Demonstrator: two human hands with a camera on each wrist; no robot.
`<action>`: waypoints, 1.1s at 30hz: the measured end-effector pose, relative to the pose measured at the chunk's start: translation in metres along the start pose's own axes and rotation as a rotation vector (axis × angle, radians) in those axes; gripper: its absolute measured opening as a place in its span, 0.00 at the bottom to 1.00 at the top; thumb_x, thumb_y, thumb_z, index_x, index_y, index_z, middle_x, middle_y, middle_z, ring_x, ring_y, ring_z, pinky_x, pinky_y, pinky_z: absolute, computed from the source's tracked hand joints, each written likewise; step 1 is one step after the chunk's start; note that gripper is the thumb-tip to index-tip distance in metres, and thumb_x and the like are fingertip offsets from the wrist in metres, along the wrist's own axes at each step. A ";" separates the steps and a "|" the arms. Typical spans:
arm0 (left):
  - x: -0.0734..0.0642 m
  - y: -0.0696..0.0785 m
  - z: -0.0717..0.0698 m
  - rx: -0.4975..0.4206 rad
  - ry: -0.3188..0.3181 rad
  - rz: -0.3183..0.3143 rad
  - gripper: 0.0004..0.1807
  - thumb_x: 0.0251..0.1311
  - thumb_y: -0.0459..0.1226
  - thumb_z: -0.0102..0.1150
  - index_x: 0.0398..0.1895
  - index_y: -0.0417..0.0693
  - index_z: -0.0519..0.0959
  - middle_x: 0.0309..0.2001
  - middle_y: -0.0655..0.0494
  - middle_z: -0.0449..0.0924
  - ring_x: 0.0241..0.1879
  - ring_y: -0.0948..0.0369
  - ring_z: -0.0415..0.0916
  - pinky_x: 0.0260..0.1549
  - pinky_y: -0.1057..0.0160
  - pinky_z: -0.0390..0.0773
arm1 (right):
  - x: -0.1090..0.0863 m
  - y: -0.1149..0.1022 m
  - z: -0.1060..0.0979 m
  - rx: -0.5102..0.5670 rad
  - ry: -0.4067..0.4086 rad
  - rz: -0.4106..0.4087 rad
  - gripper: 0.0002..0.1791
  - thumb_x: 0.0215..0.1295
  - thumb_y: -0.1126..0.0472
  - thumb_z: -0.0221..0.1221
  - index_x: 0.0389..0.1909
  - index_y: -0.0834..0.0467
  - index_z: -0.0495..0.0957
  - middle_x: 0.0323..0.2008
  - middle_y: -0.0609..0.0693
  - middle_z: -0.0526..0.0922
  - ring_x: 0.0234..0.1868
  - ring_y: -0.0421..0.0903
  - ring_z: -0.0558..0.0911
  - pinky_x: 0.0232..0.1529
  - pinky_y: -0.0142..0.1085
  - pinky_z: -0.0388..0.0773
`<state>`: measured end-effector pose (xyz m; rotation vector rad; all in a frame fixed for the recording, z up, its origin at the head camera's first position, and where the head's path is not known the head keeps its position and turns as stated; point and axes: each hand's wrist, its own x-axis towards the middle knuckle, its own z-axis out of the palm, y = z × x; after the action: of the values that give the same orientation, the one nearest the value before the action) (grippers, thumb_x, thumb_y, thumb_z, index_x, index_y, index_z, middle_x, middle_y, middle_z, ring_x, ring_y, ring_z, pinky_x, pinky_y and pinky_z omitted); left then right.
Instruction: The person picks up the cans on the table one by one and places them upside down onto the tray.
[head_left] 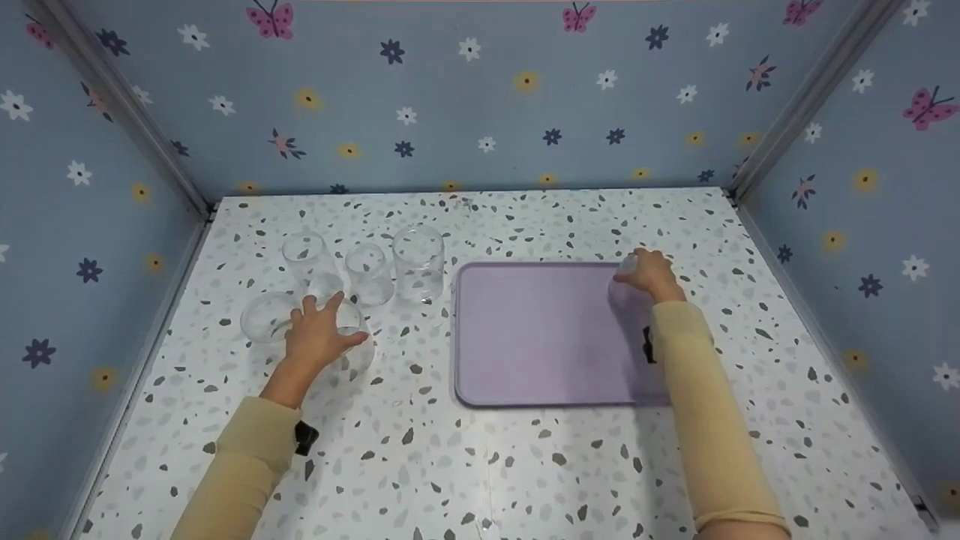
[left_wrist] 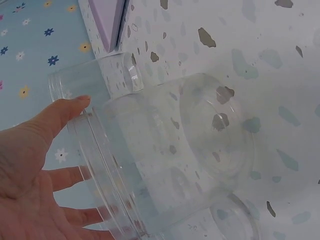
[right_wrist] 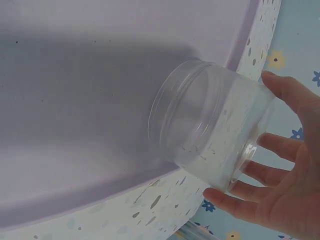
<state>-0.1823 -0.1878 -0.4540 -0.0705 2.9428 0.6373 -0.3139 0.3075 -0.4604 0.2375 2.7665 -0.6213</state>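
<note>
My left hand [head_left: 315,337] reaches over a clear jar [left_wrist: 165,145] that stands on the speckled table. In the left wrist view its thumb lies on one side of the jar's rim, and the other fingers spread along the far side. My right hand [head_left: 652,276] holds another clear jar [right_wrist: 215,125] by its base, thumb on one side and fingers on the other. That jar is upside down, its rim at the lilac tray's [head_left: 555,330] far right part. Whether the rim fully rests on the tray is hard to tell.
Behind the left hand stand several more clear containers: a tall jar [head_left: 418,266], a narrow one [head_left: 369,274] and another [head_left: 306,259]. A low clear jar [head_left: 266,319] is at the left. Patterned walls [head_left: 480,97] enclose the table [head_left: 450,465] at the back and sides.
</note>
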 end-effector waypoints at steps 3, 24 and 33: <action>-0.001 0.000 -0.001 0.004 -0.001 -0.001 0.43 0.49 0.49 0.61 0.64 0.38 0.55 0.56 0.26 0.50 0.49 0.34 0.55 0.37 0.37 0.65 | 0.000 0.000 0.002 -0.012 -0.021 0.009 0.41 0.55 0.51 0.58 0.64 0.65 0.51 0.60 0.71 0.52 0.59 0.67 0.54 0.54 0.60 0.54; -0.003 0.000 0.000 -0.009 0.057 0.021 0.43 0.45 0.51 0.63 0.61 0.37 0.60 0.54 0.28 0.54 0.46 0.37 0.58 0.35 0.40 0.67 | -0.004 -0.003 -0.001 -0.116 0.035 -0.095 0.43 0.57 0.47 0.56 0.65 0.66 0.49 0.61 0.73 0.48 0.59 0.72 0.50 0.53 0.64 0.51; -0.007 0.006 -0.001 -0.020 0.099 0.040 0.43 0.44 0.51 0.64 0.60 0.38 0.61 0.52 0.29 0.56 0.45 0.37 0.59 0.32 0.41 0.68 | -0.006 -0.005 0.001 -0.082 0.091 -0.165 0.40 0.58 0.51 0.57 0.64 0.66 0.52 0.61 0.72 0.51 0.59 0.69 0.52 0.54 0.62 0.51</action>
<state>-0.1765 -0.1825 -0.4495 -0.0460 3.0407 0.6880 -0.3091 0.3019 -0.4579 0.0197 2.9132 -0.5478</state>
